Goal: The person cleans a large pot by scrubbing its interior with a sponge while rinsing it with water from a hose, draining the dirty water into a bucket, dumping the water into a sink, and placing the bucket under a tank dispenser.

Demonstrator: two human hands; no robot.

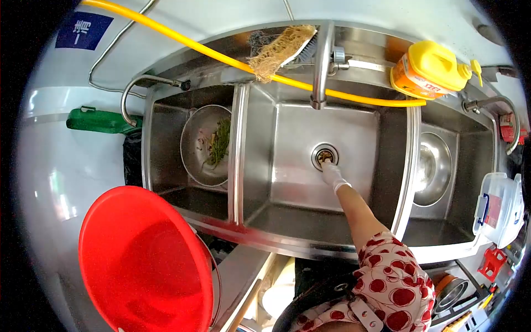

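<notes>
My right hand (333, 175), in a thin whitish glove, reaches down into the middle sink basin (354, 138). Its fingers are drawn together at the round drain (324, 156), where brownish bits show. Whether anything is between the fingertips is too small to make out. A large red bucket (146, 260) is tilted at the lower left, its mouth facing me. My left hand is out of view.
Left basin: a metal bowl (191, 138) with green stalks (220, 141). Right basin: another metal bowl (440, 171). A yellow hose (221, 60) and faucet (322, 66) cross above the middle. A yellow jug (428, 69), a scouring pad (282, 52) and a plastic box (500, 210) line the edges.
</notes>
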